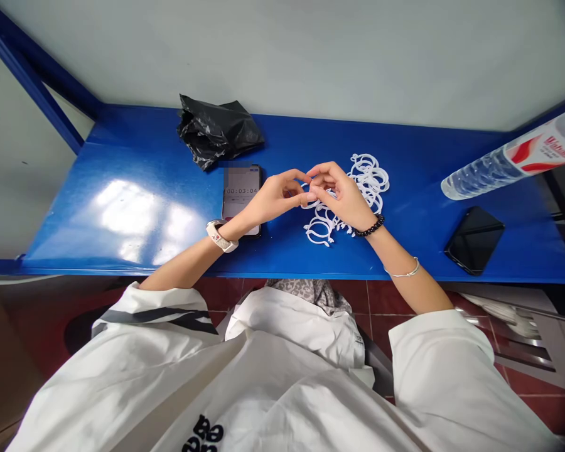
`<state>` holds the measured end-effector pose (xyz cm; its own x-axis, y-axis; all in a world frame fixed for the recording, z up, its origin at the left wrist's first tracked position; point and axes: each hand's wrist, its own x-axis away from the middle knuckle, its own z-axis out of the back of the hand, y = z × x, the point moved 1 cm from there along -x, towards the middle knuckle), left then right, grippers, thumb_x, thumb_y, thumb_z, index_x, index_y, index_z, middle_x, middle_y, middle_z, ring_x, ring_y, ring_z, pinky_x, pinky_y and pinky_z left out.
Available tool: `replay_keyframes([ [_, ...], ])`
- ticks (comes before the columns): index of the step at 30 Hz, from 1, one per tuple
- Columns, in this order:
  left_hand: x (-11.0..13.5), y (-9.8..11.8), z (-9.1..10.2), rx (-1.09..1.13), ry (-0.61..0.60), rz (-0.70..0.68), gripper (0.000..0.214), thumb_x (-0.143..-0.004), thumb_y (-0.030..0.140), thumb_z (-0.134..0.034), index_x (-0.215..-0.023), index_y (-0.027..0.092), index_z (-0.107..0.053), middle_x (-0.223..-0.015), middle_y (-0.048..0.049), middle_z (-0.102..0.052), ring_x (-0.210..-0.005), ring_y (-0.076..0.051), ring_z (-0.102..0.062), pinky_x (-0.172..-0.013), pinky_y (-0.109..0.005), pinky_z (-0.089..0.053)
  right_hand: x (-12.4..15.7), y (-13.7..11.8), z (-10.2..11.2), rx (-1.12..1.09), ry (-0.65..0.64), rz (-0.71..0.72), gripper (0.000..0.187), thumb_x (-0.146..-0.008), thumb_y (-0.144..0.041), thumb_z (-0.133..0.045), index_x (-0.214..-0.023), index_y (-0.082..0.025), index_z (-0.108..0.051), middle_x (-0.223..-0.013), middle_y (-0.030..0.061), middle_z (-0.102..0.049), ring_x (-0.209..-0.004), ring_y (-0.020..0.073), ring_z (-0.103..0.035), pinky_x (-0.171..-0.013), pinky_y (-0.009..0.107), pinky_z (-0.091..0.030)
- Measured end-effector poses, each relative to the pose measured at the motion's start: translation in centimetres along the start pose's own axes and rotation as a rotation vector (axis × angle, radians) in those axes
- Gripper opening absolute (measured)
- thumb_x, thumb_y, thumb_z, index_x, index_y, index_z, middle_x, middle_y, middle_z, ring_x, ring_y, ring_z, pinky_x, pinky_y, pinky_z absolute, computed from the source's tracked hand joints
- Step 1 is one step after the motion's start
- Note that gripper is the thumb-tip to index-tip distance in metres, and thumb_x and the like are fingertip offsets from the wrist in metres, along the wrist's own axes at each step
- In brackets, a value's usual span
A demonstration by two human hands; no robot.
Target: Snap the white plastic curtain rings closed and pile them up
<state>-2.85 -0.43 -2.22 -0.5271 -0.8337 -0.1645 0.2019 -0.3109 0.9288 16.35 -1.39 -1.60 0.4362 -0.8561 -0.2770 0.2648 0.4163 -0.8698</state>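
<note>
My left hand (275, 198) and my right hand (339, 194) meet above the middle of the blue table (136, 207). Both pinch the same white plastic ring (309, 201) between their fingertips. Just beyond and beneath my right hand lies a chain of several linked white rings (370, 179), running down to more rings (319, 229) near my right wrist. A white watch sits on my left wrist, a black bead bracelet and a thin bangle on the right arm.
A phone showing a timer (242, 188) lies under my left hand. A crumpled black plastic bag (216, 132) sits at the back. A dark phone (474, 240) and a lying water bottle (513, 160) are at the right.
</note>
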Motion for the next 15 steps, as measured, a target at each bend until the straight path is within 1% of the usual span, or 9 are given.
replay_keyframes([
  [3,0.15,0.09,-0.24,-0.017,0.028,-0.010,0.048,-0.088,0.057,-0.069,-0.112,0.017,-0.059,-0.073,-0.0015,-0.073,-0.062,-0.015,-0.067,-0.061,-0.025,-0.052,0.06,0.08,-0.14,-0.029,0.001,-0.031,0.026,-0.095,-0.037,-0.063,-0.116,-0.025,-0.057,-0.098,0.0021,-0.067,-0.085,0.0171,-0.066,-0.080,0.033,-0.058],
  [8,0.31,0.39,-0.06,-0.011,0.115,-0.039,0.044,-0.093,0.057,-0.063,-0.109,0.016,-0.060,-0.073,-0.0025,-0.073,-0.065,-0.015,-0.070,-0.065,-0.026,-0.054,0.06,0.50,0.11,-0.073,0.025,-0.103,0.035,-0.089,-0.038,-0.069,-0.121,-0.025,-0.060,-0.109,0.0040,-0.068,-0.084,0.0154,-0.067,-0.077,0.030,-0.058],
  [11,0.39,0.54,-0.03,-0.065,0.131,-0.048,0.040,-0.095,0.055,-0.061,-0.103,0.016,-0.062,-0.075,-0.0037,-0.074,-0.066,-0.016,-0.070,-0.065,-0.025,-0.054,0.14,0.64,0.00,-0.025,0.047,-0.131,0.028,-0.090,-0.033,-0.067,-0.115,-0.022,-0.065,-0.102,0.0048,-0.071,-0.086,0.0180,-0.069,-0.079,0.032,-0.058],
  [13,0.48,0.61,-0.19,-0.174,0.151,-0.067,0.032,-0.096,0.047,-0.062,-0.100,0.016,-0.064,-0.074,-0.0027,-0.074,-0.065,-0.015,-0.069,-0.065,-0.024,-0.052,0.29,0.55,-0.31,0.051,0.075,-0.111,0.020,-0.090,-0.028,-0.064,-0.108,-0.020,-0.069,-0.096,0.0051,-0.073,-0.087,0.0196,-0.069,-0.082,0.034,-0.058],
  [15,0.59,0.65,-0.42,-0.318,0.173,-0.093,0.021,-0.095,0.038,-0.062,-0.098,0.017,-0.064,-0.072,-0.0007,-0.072,-0.063,-0.013,-0.067,-0.064,-0.023,-0.048,0.50,0.36,-0.72,0.140,0.118,-0.076,0.017,-0.091,-0.025,-0.061,-0.103,-0.019,-0.071,-0.094,0.0059,-0.074,-0.086,0.0204,-0.070,-0.082,0.035,-0.058],
])
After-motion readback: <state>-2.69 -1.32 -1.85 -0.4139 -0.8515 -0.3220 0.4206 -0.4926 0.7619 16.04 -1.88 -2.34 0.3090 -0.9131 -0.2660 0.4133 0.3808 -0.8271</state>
